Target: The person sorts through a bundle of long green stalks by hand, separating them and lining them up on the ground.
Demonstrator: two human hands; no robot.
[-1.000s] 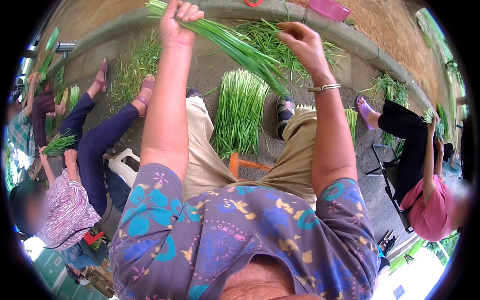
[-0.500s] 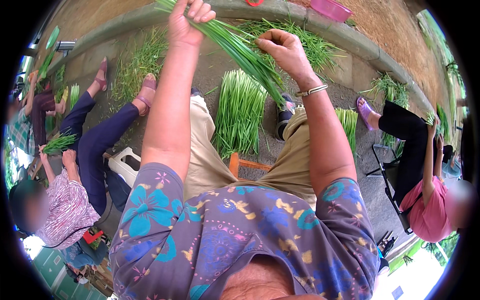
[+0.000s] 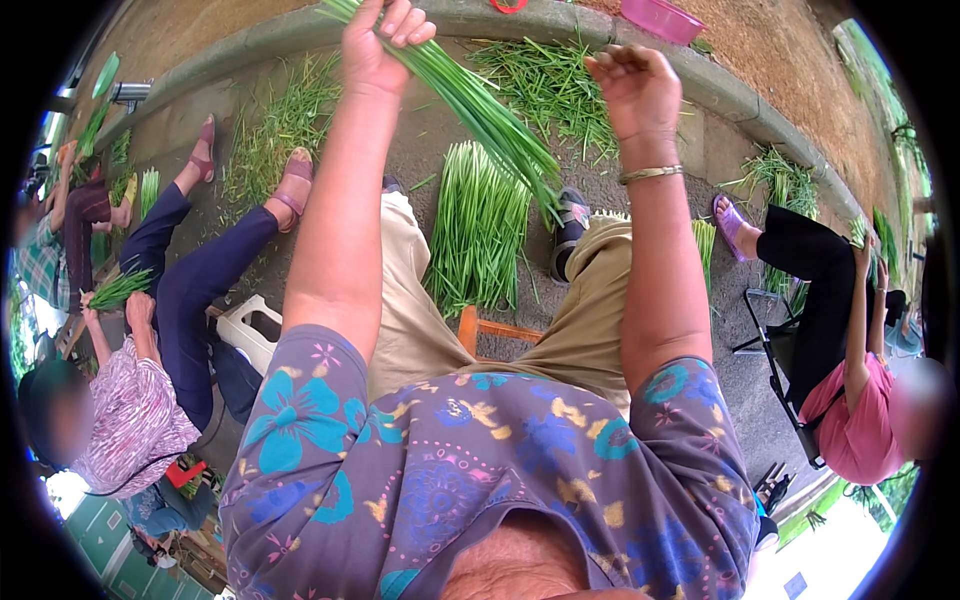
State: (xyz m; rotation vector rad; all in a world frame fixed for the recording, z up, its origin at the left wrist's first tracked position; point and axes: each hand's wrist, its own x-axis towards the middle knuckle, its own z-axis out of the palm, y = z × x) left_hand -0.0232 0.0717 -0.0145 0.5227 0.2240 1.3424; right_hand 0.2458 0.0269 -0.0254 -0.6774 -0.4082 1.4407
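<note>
My left hand (image 3: 383,50) is closed around a bunch of long green chives (image 3: 485,112) at the top of the view; their leaves hang down to the right. Off to the right of that bunch, my right hand (image 3: 640,92) is raised, its fingers curled together. Whether a bit of leaf is pinched in them is too small to make out. Between my feet a neat stack of chives (image 3: 480,230) lies on the pavement, pale ends pointing away from me. Another bundle of chives (image 3: 704,250) shows partly behind my right forearm.
Loose leaf scraps (image 3: 555,90) lie along the kerb (image 3: 460,20) ahead, with a pink basin (image 3: 662,20) beyond. A small wooden stool (image 3: 500,328) stands between my legs. People sit close by: one in a patterned top (image 3: 135,420) at left, one in pink (image 3: 850,430) at right.
My right hand has drawn away from the chives, moving right and slightly up, with its fingers still curled. The bunch in my left hand has shifted only slightly.
</note>
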